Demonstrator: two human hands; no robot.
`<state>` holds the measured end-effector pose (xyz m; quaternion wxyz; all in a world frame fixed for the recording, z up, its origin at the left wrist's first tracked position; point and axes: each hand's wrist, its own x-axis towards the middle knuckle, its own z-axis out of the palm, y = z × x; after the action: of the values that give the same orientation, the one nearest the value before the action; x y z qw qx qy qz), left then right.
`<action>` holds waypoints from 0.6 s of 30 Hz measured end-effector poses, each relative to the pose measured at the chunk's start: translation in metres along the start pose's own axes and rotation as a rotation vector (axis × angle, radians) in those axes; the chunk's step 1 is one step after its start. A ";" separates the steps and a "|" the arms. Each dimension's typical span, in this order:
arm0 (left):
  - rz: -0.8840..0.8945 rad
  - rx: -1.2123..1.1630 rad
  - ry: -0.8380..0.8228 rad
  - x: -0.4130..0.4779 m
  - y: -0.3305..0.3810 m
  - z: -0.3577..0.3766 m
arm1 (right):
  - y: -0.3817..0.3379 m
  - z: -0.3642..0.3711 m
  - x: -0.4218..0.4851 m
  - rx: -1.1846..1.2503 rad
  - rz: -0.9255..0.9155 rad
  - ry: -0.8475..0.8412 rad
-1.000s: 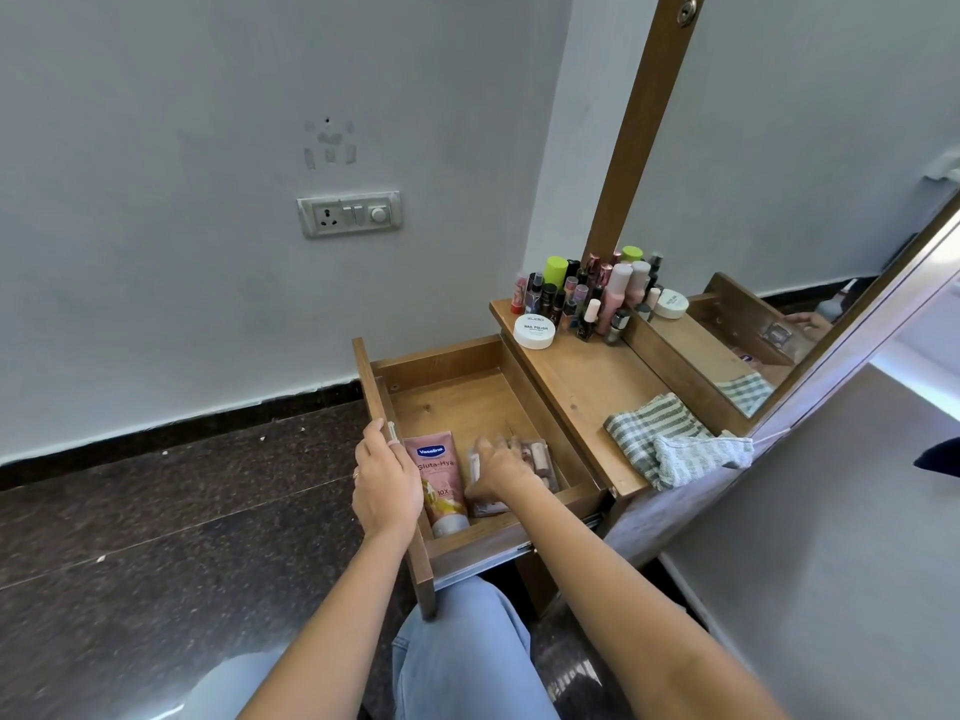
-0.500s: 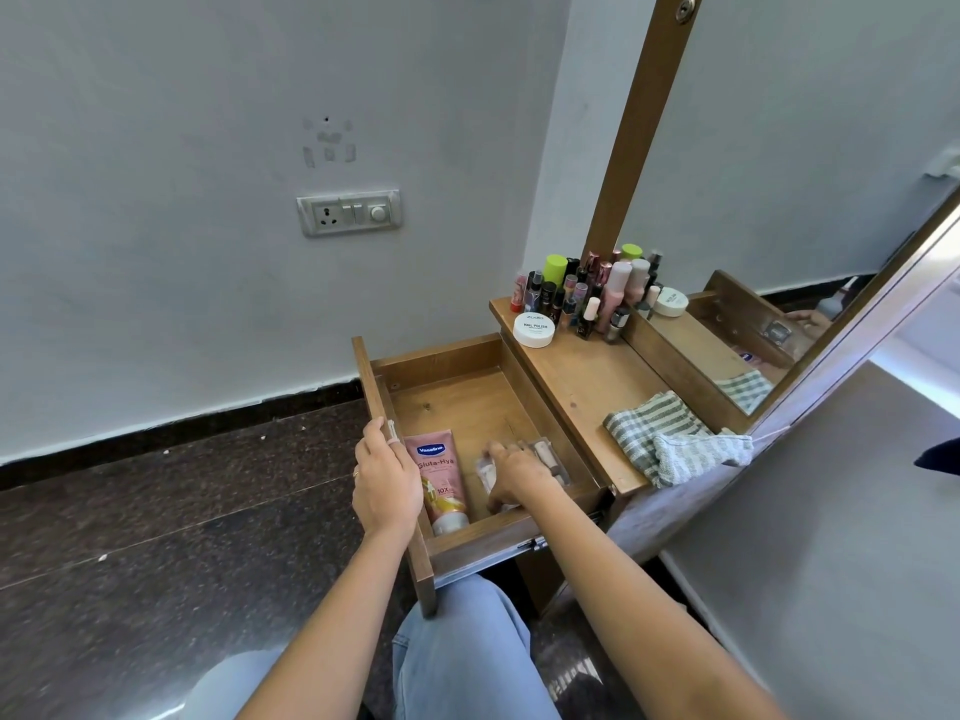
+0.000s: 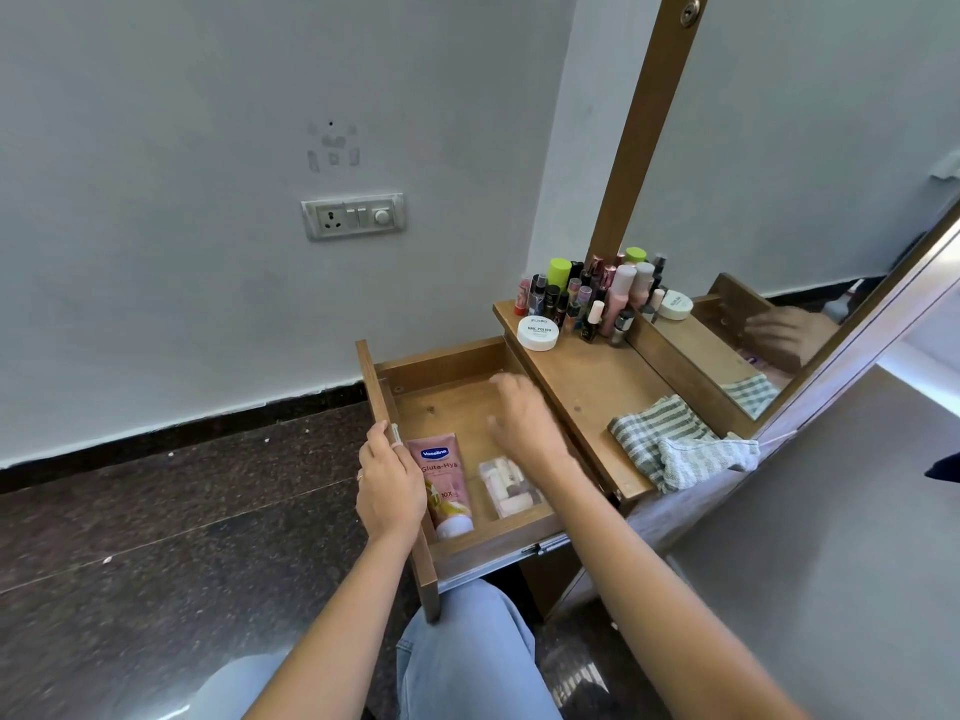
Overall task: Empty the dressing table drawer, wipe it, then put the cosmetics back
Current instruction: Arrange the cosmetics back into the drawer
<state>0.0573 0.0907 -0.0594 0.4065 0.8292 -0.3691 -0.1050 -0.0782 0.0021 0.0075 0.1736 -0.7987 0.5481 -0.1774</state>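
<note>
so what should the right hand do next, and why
Probably reach the right hand to the white nail polish jar, nearest of the cosmetics on the table top. That hand hovers open and empty over the drawer, where the Vaseline tube and clear box already lie, and the cloth is set aside.

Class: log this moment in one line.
left hand: grips drawer front | right hand: open, over drawer | drawer holds: Vaseline tube, clear case

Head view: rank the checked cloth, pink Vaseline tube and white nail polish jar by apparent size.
1. checked cloth
2. pink Vaseline tube
3. white nail polish jar, though it sits farther from the camera.
</note>
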 end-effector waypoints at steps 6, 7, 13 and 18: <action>0.018 0.012 0.011 -0.001 -0.001 0.000 | 0.018 -0.038 0.056 -0.015 0.014 0.131; 0.019 0.014 0.011 -0.001 -0.001 0.000 | 0.022 -0.038 0.062 -0.024 0.017 0.115; 0.012 0.009 0.008 0.001 -0.001 0.000 | 0.041 -0.031 0.075 -0.160 0.032 0.015; 0.012 0.008 0.011 0.001 -0.002 0.001 | 0.048 -0.029 0.071 -0.209 0.031 0.074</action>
<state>0.0592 0.0902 -0.0611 0.4058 0.8291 -0.3723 -0.0962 -0.1074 -0.0829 0.0174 0.0717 -0.7967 0.5821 -0.1459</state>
